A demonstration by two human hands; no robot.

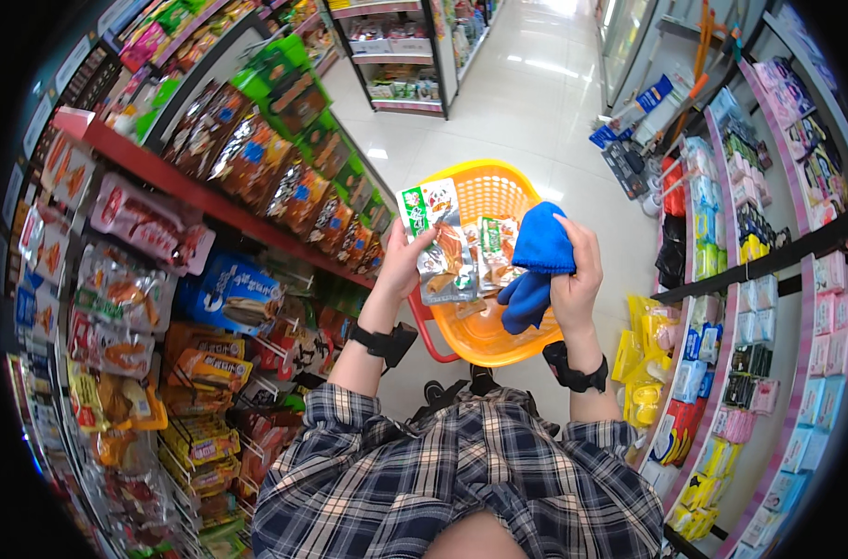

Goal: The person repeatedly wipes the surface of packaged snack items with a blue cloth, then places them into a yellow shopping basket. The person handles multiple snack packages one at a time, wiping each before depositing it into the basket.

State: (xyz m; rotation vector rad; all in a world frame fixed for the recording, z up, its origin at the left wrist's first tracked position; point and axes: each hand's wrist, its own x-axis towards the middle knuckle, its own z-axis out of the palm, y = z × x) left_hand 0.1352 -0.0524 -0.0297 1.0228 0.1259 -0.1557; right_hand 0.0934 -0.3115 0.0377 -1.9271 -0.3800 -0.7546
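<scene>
My left hand (pixel 401 262) grips a silver, green and white snack pouch (pixel 446 244) by its left edge, thumb on the front. The pouch is above the left side of an orange plastic basket (pixel 497 175) with perforated walls. My right hand (pixel 579 269) is closed on a folded blue cloth (pixel 544 241), part of which hangs down over the basket's right side. Between the hands, more snack packets (pixel 497 244) with green and white labels show in the basket. A red handle (pixel 424 321) curves along its lower left. Each wrist wears a black strap.
A rack of hanging snack packs (pixel 123 286) and a red shelf edge (pixel 144 175) stand at the left. Shelves of packaged goods (pixel 752 307) line the right. Long-handled tools (pixel 696 91) lean at upper right. Ahead, a tiled aisle floor (pixel 515 91) runs past a shelf end (pixel 403 59).
</scene>
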